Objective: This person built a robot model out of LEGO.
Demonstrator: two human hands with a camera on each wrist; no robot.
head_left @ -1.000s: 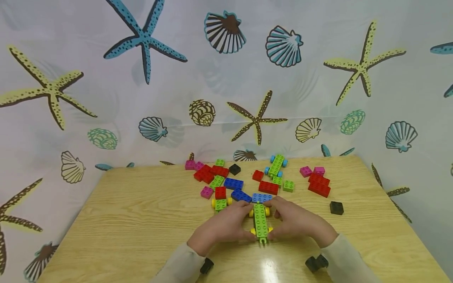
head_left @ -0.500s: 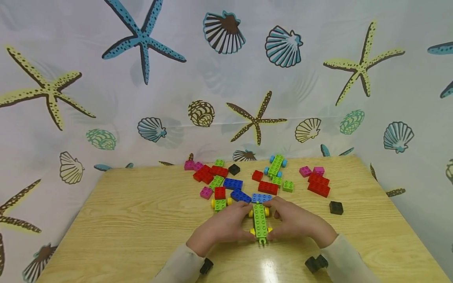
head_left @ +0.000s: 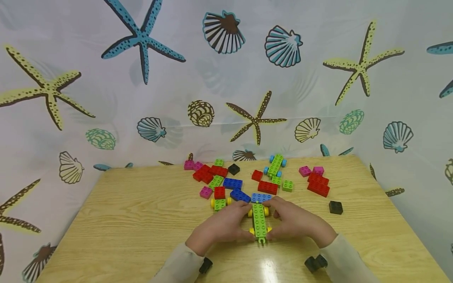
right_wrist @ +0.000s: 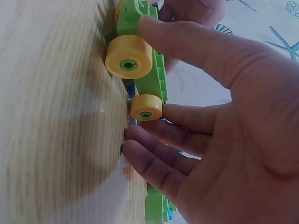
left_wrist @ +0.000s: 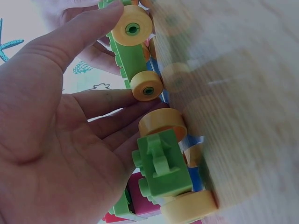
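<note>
A lime-green toy car base (head_left: 259,221) with studs on top and yellow wheels stands upright on the table, its small hook end toward me. My left hand (head_left: 226,223) holds it from the left; in the left wrist view the thumb lies on a near wheel (left_wrist: 132,25) and the index fingertip meets the far one. From the right, my right hand (right_wrist: 224,107) holds it likewise, thumb by the near wheel (right_wrist: 128,57), index finger at the far wheel. Beside the left hand's fingers is a second green car base (left_wrist: 163,161) with yellow wheels, partly hidden in the head view.
Red, blue, pink and green bricks lie loosely behind the hands, with a light blue brick (head_left: 261,197) just beyond the car. Farther back stands a car base with blue wheels (head_left: 275,165). A black brick (head_left: 336,207) lies at right on the wooden table (head_left: 141,220).
Both hands stay around the car base. Everything in the head view has shifted very slightly left together.
</note>
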